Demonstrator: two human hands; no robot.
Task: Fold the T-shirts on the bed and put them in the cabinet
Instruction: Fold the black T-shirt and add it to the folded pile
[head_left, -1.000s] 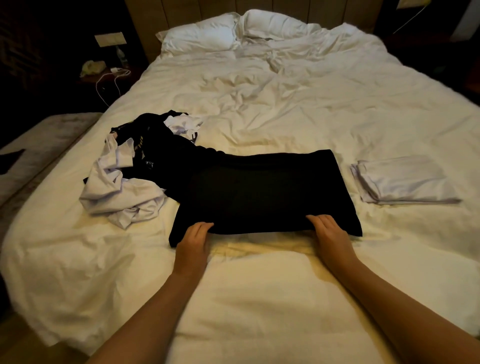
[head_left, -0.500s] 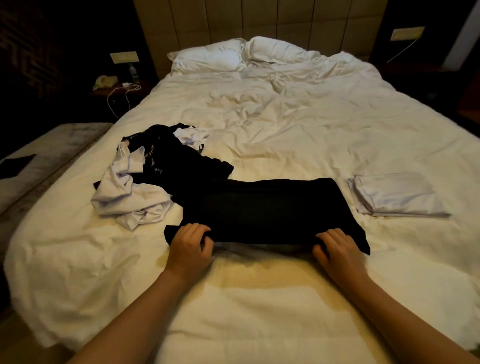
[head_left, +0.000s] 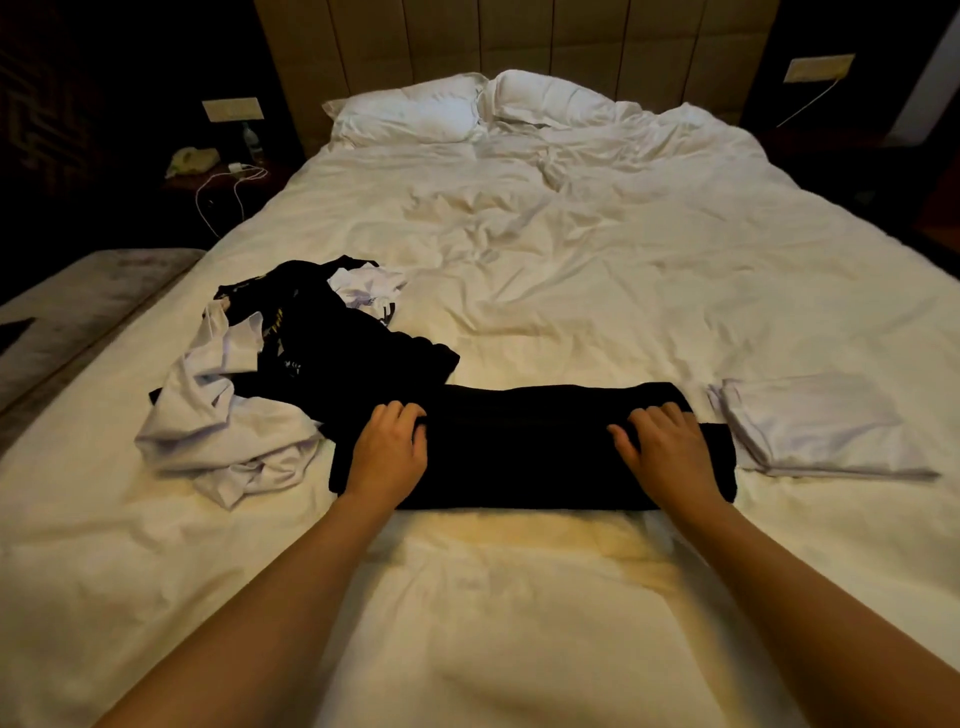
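A black T-shirt lies folded into a long narrow band across the near part of the white bed. My left hand grips its folded-over edge at the left end, fingers curled on the cloth. At the right end my right hand holds the same edge. To the left sits a heap of unfolded clothes: a crumpled white T-shirt and a black one with a white piece on top. A folded white T-shirt lies flat just right of the black band.
Two pillows lie at the padded headboard. Left of the bed stands a dark nightstand with a white cable and a bottle. A grey rug covers the floor at left. No cabinet is in view.
Both hands lifted the near edge of the black T-shirt and carried it away from me over the rest, so the shirt is now half as deep. The camera tilted up toward the headboard.
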